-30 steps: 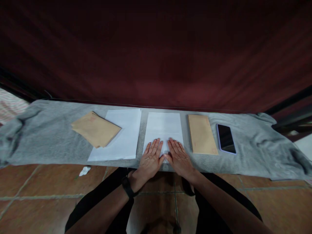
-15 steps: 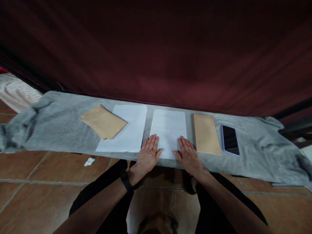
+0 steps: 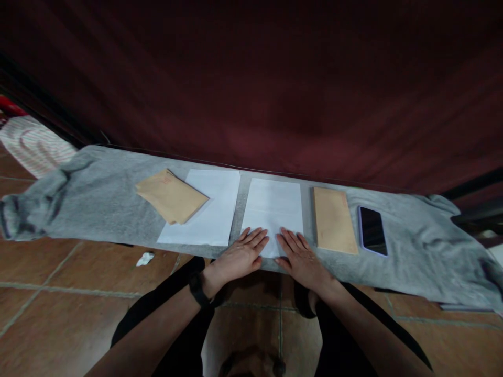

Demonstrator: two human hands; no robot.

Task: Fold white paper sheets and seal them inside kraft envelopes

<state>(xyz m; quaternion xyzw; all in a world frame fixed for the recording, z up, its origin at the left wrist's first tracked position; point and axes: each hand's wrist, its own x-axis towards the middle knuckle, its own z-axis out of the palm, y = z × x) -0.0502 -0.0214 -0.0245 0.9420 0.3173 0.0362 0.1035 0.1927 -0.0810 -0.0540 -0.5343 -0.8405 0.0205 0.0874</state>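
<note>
A white sheet of paper [image 3: 273,201] lies in front of me on a grey cloth, with faint crease lines across it. My left hand [image 3: 244,254] rests flat on its near left part, fingers stretched out. On the near right part lies my right hand [image 3: 301,259], also flat with the fingers extended. Neither hand grips anything. To the right is a neat stack of brown envelopes [image 3: 335,220]. Over on the left, a few brown envelopes [image 3: 173,198] lie fanned on top of a stack of white paper [image 3: 214,220].
The grey cloth [image 3: 102,204] covers a long narrow surface. A phone [image 3: 373,230] in a purple case lies right of the envelopes. Behind hangs a dark red curtain [image 3: 251,89]. A crumpled white tissue [image 3: 145,258] is on the tiled floor [image 3: 70,319].
Both hands have slid inward and slightly nearer to me on the sheet, the left fingers now angled to the right. The whole view has shifted a little.
</note>
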